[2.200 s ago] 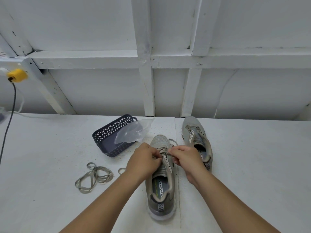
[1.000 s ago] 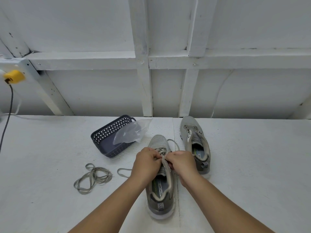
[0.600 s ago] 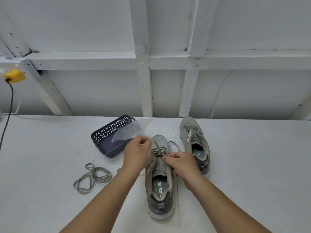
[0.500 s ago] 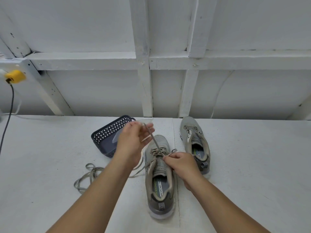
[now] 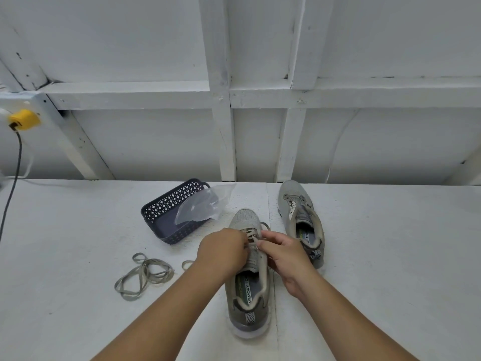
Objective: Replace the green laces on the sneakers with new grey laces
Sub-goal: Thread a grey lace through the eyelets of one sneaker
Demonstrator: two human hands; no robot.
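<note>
While both hands pinch its lace, near sneaker (image 5: 248, 280) toe pointing away

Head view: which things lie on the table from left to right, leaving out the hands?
Black cable → loose lace → basket → plastic bag → near sneaker → far sneaker.
</note>
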